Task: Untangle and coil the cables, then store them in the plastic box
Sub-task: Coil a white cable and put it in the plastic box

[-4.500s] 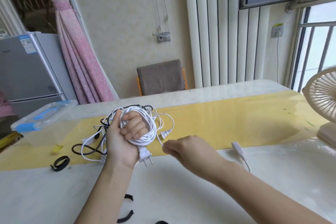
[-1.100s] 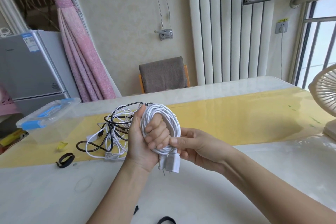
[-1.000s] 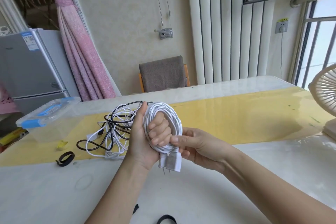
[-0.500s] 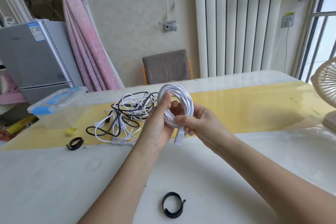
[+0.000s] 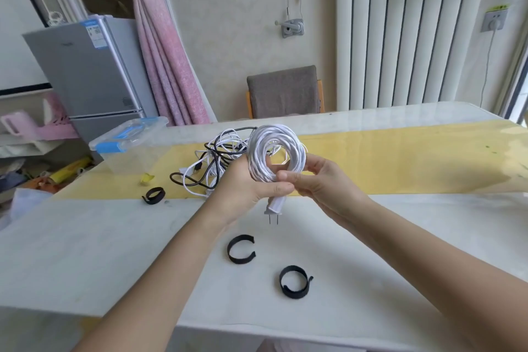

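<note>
One white cable (image 5: 275,153) is wound into a tidy coil and held up at the centre of the frame, above the tabletop (image 5: 85,251). The left hand (image 5: 248,188) is closed around the coil's lower part, and the right hand (image 5: 320,180) pinches the same spot from the other side; its plug (image 5: 275,206) hangs below with the prongs pointing down. So the coiling of this cable looks finished, but it is not yet tied or stored.

Just behind the hands, a tangle of black and white cables (image 5: 213,163) lies on the yellow runner (image 5: 400,157), untouched as far as I can tell. Three black straps lie loose: one (image 5: 154,195) left of centre, two (image 5: 241,249) (image 5: 294,281) in the lower middle. The plastic box (image 5: 128,143) sits at the left of the frame with its lid on; whether anything is inside is hard to make out.
</note>
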